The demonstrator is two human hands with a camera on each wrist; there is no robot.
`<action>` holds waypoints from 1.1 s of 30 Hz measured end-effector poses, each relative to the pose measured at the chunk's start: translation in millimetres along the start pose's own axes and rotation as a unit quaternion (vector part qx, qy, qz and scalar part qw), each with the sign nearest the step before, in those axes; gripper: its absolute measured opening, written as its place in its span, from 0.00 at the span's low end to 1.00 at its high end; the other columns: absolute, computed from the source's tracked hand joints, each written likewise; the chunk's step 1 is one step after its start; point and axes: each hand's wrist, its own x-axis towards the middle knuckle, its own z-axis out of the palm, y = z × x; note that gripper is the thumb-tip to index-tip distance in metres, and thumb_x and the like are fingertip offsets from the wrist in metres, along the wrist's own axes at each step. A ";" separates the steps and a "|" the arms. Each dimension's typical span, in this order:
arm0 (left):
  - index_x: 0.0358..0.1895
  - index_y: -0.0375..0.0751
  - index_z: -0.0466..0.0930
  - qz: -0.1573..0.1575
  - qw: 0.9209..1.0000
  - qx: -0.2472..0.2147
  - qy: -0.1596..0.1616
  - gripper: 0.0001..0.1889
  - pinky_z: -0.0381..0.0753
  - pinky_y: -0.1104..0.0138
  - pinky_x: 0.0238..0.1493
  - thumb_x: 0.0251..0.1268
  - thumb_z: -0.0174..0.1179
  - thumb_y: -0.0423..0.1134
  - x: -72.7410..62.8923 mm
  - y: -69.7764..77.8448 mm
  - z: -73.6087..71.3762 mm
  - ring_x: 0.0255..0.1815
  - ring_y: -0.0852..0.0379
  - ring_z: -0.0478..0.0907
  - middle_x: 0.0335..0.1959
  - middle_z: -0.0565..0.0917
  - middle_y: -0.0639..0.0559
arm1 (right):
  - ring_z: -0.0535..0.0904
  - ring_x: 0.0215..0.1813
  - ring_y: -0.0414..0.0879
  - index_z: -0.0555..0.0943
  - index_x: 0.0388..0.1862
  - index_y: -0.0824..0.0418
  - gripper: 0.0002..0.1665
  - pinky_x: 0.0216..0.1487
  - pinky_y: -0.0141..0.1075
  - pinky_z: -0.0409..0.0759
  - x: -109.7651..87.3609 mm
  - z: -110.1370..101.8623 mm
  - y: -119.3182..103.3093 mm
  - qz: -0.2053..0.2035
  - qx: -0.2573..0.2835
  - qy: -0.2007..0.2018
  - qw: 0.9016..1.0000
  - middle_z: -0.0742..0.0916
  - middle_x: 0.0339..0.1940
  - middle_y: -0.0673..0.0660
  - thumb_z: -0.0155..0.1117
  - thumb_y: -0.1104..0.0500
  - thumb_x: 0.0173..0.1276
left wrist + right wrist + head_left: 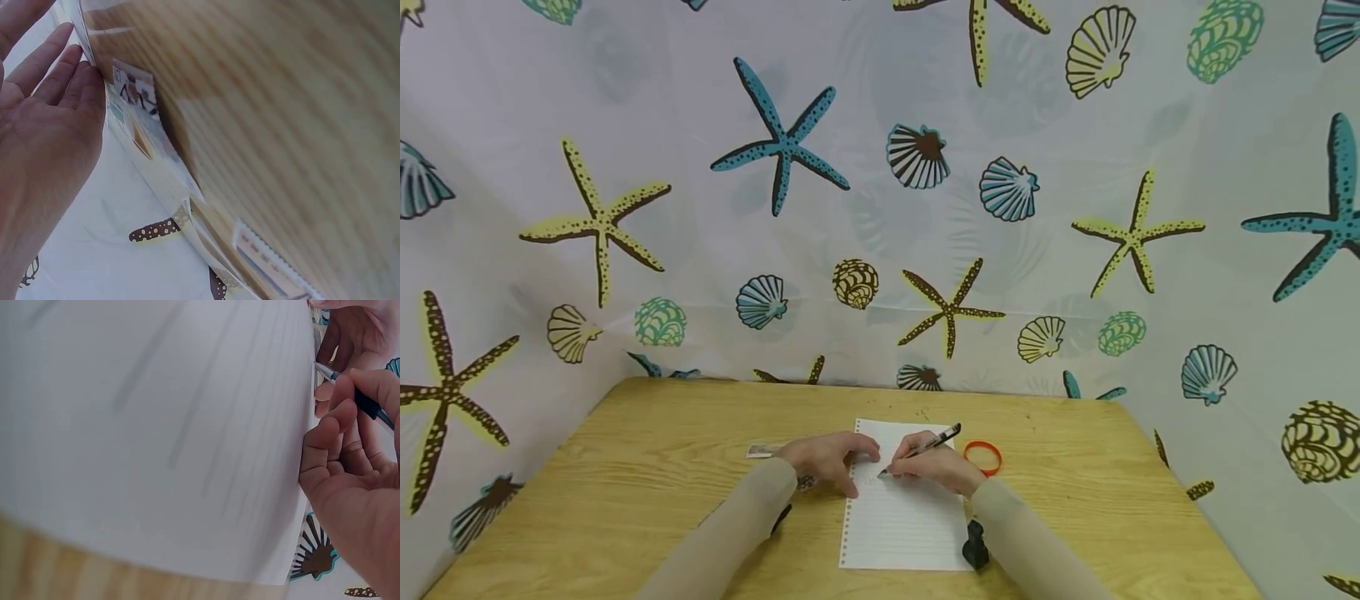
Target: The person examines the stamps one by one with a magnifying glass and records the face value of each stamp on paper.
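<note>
A sheet of lined paper (pixel 902 533) with a row of punched holes along its left edge lies on the wooden table. My right hand (pixel 936 467) pinches a pen (pixel 936 440), its tip at the paper near some faint marks in the upper left part. The pen's silver tip and dark grip also show in the right wrist view. My left hand (pixel 826 458) rests at the sheet's left edge, fingers spread and the fingertips over the paper. In the left wrist view a small printed slip of paper (pixel 134 90) lies beside that hand.
A red ring-shaped band (pixel 982 458) lies just right of the sheet. Another printed slip with a scalloped edge (pixel 269 262) shows in the left wrist view. The table (pixel 662 433) meets a curtain (pixel 865 225) patterned with shells and starfish at its back and sides.
</note>
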 end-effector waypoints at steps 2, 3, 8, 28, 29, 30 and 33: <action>0.58 0.49 0.78 -0.001 1.000 0.003 0.001 0.28 0.55 0.50 0.76 0.50 0.75 0.33 0.2 -0.6 0.8 0.77 0.48 0.58 0.72 0.69 0.51 | 0.73 0.26 0.39 0.79 0.28 0.60 0.07 0.30 0.30 0.70 -0.4 0.6 -0.2 -0.001 -0.001 0.000 1.000 0.85 0.24 0.47 0.70 0.63 0.60; 0.58 0.49 0.78 0.000 1.000 0.005 0.001 0.28 0.55 0.49 0.76 0.50 0.75 0.33 0.5 -1.0 1.4 0.77 0.48 0.58 0.72 0.69 0.52 | 0.72 0.26 0.39 0.79 0.28 0.59 0.07 0.29 0.30 0.70 -0.7 1.0 -0.4 0.000 -0.002 0.001 1.000 0.85 0.24 0.47 0.71 0.63 0.60; 0.58 0.48 0.79 0.005 1.000 0.002 0.002 0.28 0.55 0.50 0.76 0.50 0.75 0.33 0.0 -2.5 1.3 0.77 0.47 0.58 0.72 0.69 0.51 | 0.72 0.25 0.38 0.78 0.27 0.58 0.08 0.28 0.29 0.70 -0.3 2.0 -1.6 0.002 -0.008 0.002 1.000 0.84 0.23 0.46 0.70 0.63 0.59; 0.60 0.45 0.77 0.017 1.000 0.003 -0.005 0.30 0.57 0.51 0.75 0.51 0.74 0.32 -3.5 1.1 -0.6 0.77 0.47 0.58 0.73 0.67 0.49 | 0.73 0.26 0.41 0.79 0.27 0.59 0.05 0.29 0.31 0.71 -0.6 2.0 -2.0 -0.004 -0.014 0.006 1.000 0.83 0.23 0.49 0.67 0.64 0.60; 0.60 0.45 0.77 0.018 1.000 0.005 -0.004 0.30 0.58 0.51 0.75 0.51 0.74 0.33 -3.4 1.0 -0.5 0.77 0.47 0.59 0.73 0.68 0.49 | 0.73 0.26 0.41 0.79 0.27 0.59 0.05 0.29 0.31 0.71 -0.4 1.8 -1.5 -0.004 -0.013 0.005 1.000 0.83 0.23 0.49 0.67 0.64 0.60; 0.60 0.45 0.77 0.019 1.000 0.005 -0.003 0.30 0.58 0.51 0.75 0.51 0.74 0.32 -3.4 0.9 -0.3 0.76 0.47 0.59 0.73 0.68 0.49 | 0.73 0.26 0.41 0.79 0.27 0.59 0.05 0.30 0.31 0.71 -0.1 1.8 -1.1 -0.004 -0.013 0.003 1.000 0.84 0.23 0.48 0.67 0.64 0.60; 0.59 0.45 0.77 0.018 1.000 0.005 -0.001 0.30 0.59 0.51 0.75 0.50 0.75 0.32 -3.5 0.6 0.4 0.76 0.47 0.60 0.72 0.68 0.49 | 0.72 0.26 0.40 0.80 0.27 0.58 0.06 0.30 0.30 0.71 0.9 2.1 0.3 -0.001 -0.015 -0.004 1.000 0.84 0.23 0.47 0.69 0.63 0.60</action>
